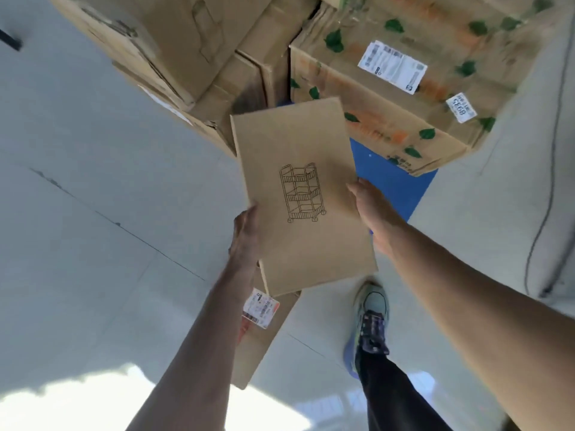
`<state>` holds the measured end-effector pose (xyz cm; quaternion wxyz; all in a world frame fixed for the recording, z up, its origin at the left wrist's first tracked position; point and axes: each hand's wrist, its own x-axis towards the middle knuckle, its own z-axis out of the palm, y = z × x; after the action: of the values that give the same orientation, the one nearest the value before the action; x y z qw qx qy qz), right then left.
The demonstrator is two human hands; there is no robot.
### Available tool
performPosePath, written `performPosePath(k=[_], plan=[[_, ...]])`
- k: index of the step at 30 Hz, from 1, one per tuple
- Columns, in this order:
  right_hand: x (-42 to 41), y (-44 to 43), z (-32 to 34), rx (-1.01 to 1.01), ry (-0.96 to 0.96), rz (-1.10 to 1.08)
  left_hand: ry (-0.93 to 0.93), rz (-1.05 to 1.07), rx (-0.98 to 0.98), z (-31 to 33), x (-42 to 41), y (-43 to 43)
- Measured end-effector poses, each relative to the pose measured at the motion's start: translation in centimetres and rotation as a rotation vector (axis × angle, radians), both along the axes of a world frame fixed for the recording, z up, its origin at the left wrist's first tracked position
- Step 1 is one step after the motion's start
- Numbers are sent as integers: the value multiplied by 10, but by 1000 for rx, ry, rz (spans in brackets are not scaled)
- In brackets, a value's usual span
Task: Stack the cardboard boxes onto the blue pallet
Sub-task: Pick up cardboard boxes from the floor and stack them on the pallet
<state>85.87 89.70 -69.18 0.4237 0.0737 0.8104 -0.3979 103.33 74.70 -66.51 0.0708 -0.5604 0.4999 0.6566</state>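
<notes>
- Box (303, 194) (cart drawing on top) is held above the floor (93, 197), near the pallet (390, 185).
- Left hand (245, 237) and right hand (370, 209) grip its side edges.

2 bare forearms (199, 331); black trouser leg (389, 396) w/ 1 pale-green sneaker (371, 309), purple laces, blue sole.

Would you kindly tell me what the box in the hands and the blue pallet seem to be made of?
The held box: brown cardboard, matt; a dull tan face with a cart printed in black line. The blue pallet: probably plastic; even saturated blue, smooth and flat, no wood grain, though only a small patch shows.
</notes>
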Motion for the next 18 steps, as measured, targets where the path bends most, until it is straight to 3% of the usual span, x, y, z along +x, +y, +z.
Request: performPosePath(k=[5,14,18], plan=[[-83,-3,-26,75,11,187,34,225,134,-44,-51,53],[-140,13,-71,114,224,482,82,348,264,-94,-106,109],[-148,26,-82,144,394,717,130,385,307,-106,-112,119]])
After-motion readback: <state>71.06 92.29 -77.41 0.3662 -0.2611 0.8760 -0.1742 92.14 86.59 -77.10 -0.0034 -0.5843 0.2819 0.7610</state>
